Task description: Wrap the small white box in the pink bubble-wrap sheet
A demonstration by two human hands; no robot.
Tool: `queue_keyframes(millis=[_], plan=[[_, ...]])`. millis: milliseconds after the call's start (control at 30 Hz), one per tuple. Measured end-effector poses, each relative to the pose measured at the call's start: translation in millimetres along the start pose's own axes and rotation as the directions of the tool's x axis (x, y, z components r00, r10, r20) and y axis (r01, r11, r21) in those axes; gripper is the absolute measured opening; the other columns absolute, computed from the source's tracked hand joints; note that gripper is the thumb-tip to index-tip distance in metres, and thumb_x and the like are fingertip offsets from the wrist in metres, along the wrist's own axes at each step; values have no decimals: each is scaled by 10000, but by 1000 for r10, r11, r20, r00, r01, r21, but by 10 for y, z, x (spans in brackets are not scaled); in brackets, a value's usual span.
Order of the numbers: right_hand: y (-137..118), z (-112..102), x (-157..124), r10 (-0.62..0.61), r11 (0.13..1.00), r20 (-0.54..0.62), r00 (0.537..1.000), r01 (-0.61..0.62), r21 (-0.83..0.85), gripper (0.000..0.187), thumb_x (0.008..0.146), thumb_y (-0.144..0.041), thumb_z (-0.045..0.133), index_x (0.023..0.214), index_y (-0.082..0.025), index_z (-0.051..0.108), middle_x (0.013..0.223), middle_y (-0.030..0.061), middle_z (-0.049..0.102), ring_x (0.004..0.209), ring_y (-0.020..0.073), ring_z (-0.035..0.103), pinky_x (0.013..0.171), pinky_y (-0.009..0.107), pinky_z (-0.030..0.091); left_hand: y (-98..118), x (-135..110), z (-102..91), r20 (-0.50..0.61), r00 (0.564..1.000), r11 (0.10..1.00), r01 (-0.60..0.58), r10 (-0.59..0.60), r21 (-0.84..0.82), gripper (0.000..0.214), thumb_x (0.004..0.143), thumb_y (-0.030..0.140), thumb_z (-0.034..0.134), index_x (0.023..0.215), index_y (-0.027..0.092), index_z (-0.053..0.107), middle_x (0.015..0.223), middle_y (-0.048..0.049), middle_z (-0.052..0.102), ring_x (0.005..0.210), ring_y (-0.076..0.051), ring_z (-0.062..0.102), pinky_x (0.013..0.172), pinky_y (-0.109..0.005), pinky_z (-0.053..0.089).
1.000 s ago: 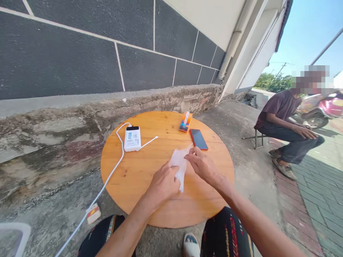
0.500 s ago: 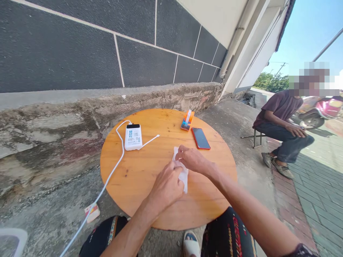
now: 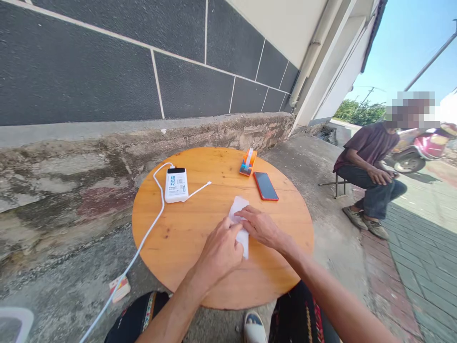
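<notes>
Two bare hands meet on a white sheet (image 3: 238,208) that lies flat near the middle of the round wooden table (image 3: 178,233), slightly toward its near edge. The left hand (image 3: 219,252) rests on the sheet's near part with its fingers curled close together and their tips on the material; whether they pinch it cannot be told. The right hand (image 3: 262,227) lies across the sheet from the table's right side, its fingers stretched out narrow and pressed flat on it, not gripping. Only the sheet's far corner and a strip between the two hands show.

On the table's far left part sits a white power bank (image 3: 176,185), with a white cable (image 3: 157,209) looping from it over the left edge and down to the ground. A red-edged phone (image 3: 265,186) lies face up on the far right part, just beyond the sheet, and an orange tape dispenser (image 3: 247,163) stands near the far edge behind the phone. A small packet (image 3: 120,288) lies on the ground left of the table. Well to the table's right, another person (image 3: 367,157) sits on a low stool, hands at the knees.
</notes>
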State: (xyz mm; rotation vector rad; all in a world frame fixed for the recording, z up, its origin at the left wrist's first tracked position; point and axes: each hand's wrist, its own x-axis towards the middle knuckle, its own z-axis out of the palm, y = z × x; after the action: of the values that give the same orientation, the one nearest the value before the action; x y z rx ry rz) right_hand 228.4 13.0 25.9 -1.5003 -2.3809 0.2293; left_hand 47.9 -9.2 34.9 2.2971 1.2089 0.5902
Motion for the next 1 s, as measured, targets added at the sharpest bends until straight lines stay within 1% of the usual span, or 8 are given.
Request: queue_keyframes(millis=[100,233,467,567,667,733,833,1000], plan=[[7,64,35,30,1000,14,999,-30,-9,306,906,-127,432,1141,-174,622,1036,82,623,915,176,615,813,283,464,-14,-1,11,-5,1000,1000,-7,7,-7,461,719,81,405,1119,200,602,1078,-93,567,1028,-222,550,876,-319,452],[24,94,17,25,1000,-8,1000,-24,6,288,912,-134,431,1113,-169,634,1018,85,624,915,171,611,827,277,456,-31,4,20,-16,1000,1000,-12,11,-13,467,716,76,409,1120,209,604,1063,-77,567,1006,-204,558,862,-298,454],[31,120,13,8,999,-45,999,-5,53,261,906,-130,441,1052,-163,654,970,83,625,886,173,603,789,288,467,-22,12,11,-15,1000,1000,-22,22,-16,380,731,71,410,971,209,670,971,-57,568,870,-180,571,762,-282,458],[42,70,-62,26,991,-131,991,-9,131,280,885,-97,444,1063,-161,651,995,86,623,876,168,605,786,292,471,-26,7,23,-25,999,999,-21,21,-33,380,737,71,417,973,210,681,953,-52,567,837,-170,569,750,-277,455],[20,20,-185,68,966,-230,971,-7,257,276,896,-102,430,1037,-169,658,969,81,632,863,162,605,772,287,472,-39,2,43,-31,999,998,-30,28,-48,400,737,68,419,1000,212,684,956,-49,563,834,-165,568,763,-275,453],[-10,26,-260,73,942,-224,972,7,337,267,895,-103,440,1021,-178,663,958,73,640,874,160,604,777,286,472,-44,0,52,-30,999,998,-32,30,-54,408,737,67,419,1013,211,684,957,-48,561,837,-163,567,771,-274,452],[-42,98,-327,69,909,-168,983,7,416,280,885,-81,447,1005,-197,671,974,59,652,910,160,599,812,291,465,-43,-1,57,-36,999,997,-32,30,-64,409,735,59,412,1004,202,686,946,-47,558,849,-161,566,776,-269,450],[-32,225,-343,59,894,-166,984,21,447,322,869,-43,433,1004,-203,678,952,45,651,901,154,594,816,284,456,-22,-1,62,-50,998,997,-30,27,-65,423,731,56,414,1027,194,683,922,-43,557,857,-165,566,788,-275,446]])
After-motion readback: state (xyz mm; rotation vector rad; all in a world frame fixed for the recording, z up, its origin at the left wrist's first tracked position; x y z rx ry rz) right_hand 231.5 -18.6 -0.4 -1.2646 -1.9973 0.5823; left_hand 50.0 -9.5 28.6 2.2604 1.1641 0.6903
